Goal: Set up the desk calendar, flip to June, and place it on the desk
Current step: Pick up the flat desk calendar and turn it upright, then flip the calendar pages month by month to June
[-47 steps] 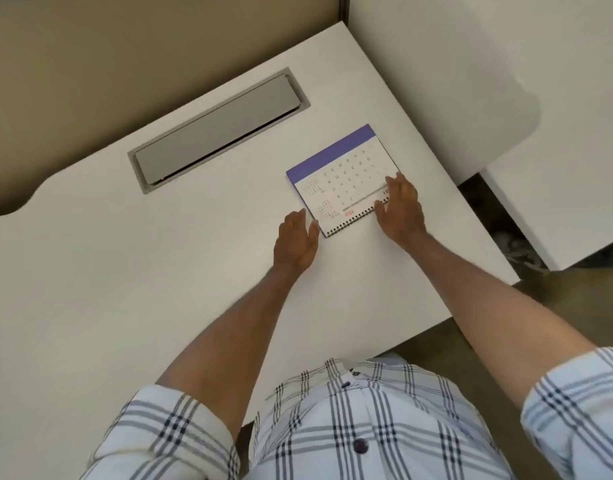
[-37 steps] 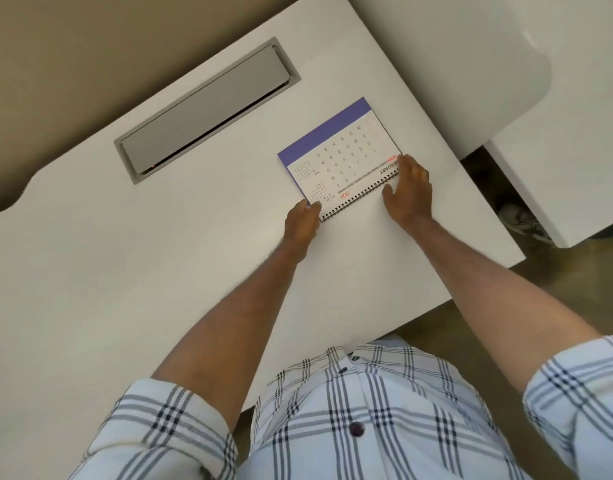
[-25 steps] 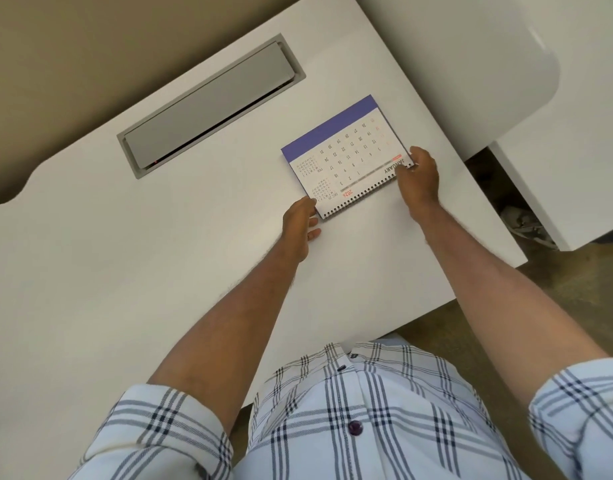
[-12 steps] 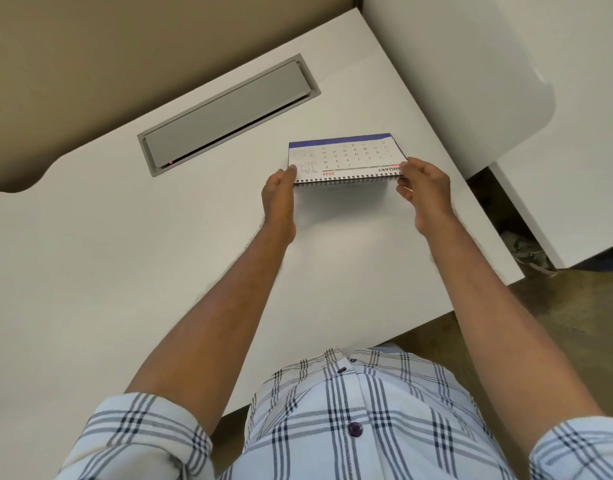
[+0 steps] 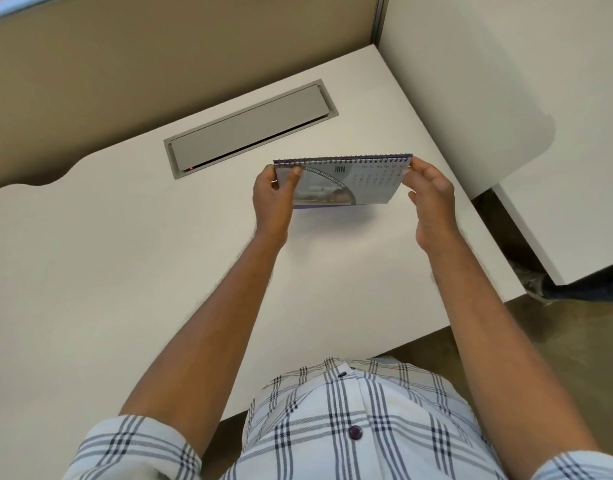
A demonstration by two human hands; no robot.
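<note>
Head view: the calendar (image 5: 346, 183) is held clear of the worktop (image 5: 125, 271), just nearer than the grey hatch (image 5: 251, 128). Its spiral edge is uppermost and its long axis runs left to right, level between the two hands. The left hand (image 5: 274, 194) is closed in a pinch grip on the left end, thumb on the printed face. The right hand (image 5: 428, 188) is closed on the upper right corner, fingertips at the spiral. A page headed "JAN" is turned toward the person. No stand is seen spread; the base appears folded. Both hands lie equally near, one at each end, so the leaves must be turned over the spiral, away from the person, to reach June.
</note>
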